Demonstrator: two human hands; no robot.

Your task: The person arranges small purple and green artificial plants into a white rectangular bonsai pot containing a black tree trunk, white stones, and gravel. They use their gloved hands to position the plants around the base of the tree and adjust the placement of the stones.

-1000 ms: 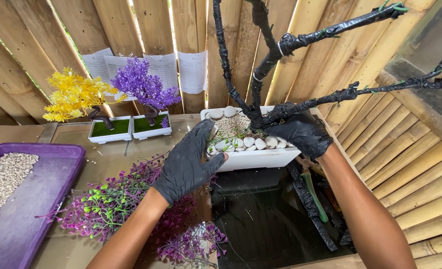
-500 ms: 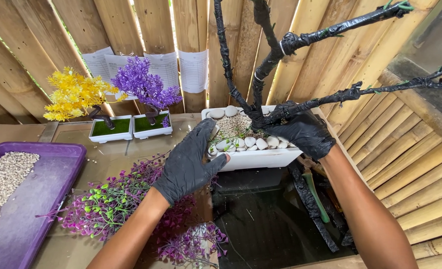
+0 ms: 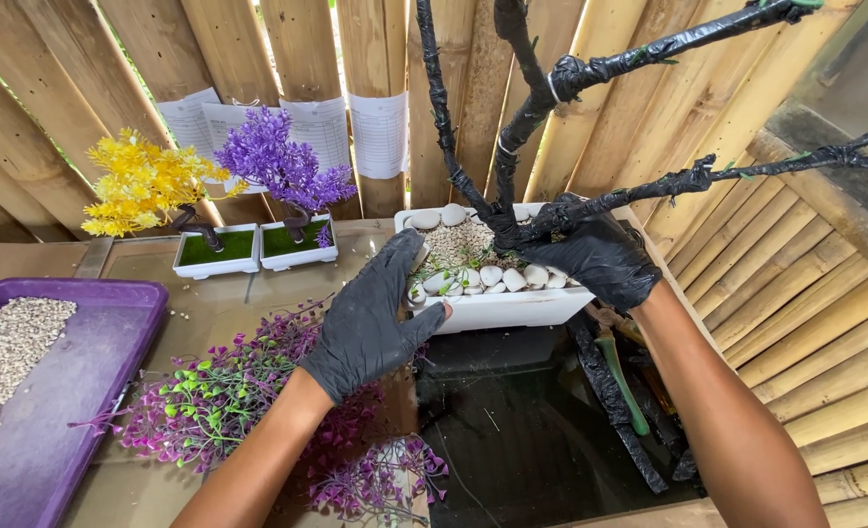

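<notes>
Left hand (image 3: 370,328): black glove, fingers spread flat against the white planter's (image 3: 512,308) near-left wall.
Right hand (image 3: 598,256): gloved, fingers apparently curled round the black-wrapped trunk (image 3: 504,230); grip partly hidden.
Planter: on the table edge, filled with gravel and white pebbles (image 3: 488,277).
Nearby: purple sprigs (image 3: 229,391), purple tray (image 3: 111,332).
Risk: top-heavy branches could tip the planter, spilling pebbles.
</notes>
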